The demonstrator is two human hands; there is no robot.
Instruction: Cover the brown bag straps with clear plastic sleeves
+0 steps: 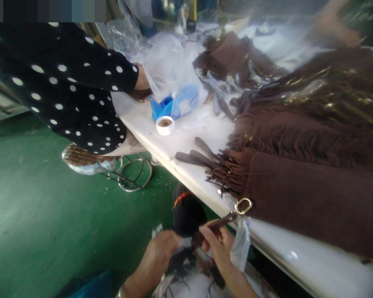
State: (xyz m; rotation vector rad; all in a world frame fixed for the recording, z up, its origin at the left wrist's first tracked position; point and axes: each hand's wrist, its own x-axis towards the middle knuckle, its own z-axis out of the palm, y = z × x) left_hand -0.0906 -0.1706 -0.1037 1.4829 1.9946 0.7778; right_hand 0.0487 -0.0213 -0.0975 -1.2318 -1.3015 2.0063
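Observation:
My right hand (216, 243) is closed on a thin brown strap (221, 222). The strap runs up to a gold ring (243, 205) at the corner of a brown fringed suede bag (313, 194) lying on the white table (202, 178). My left hand (161, 248) is curled just left of it, pinching a scrap of clear plastic wrap (184, 242) around the strap's lower end. Both hands sit below the table's front edge, over my lap.
A person in a black polka-dot top (65, 87) sits on a stool (81, 159) at the left, hand in clear plastic bags (170, 66). A white tape roll (165, 125), a blue item (162, 107), loose brown straps (199, 157) and more fringed bags (233, 58) lie on the table. Green floor (49, 215) at left.

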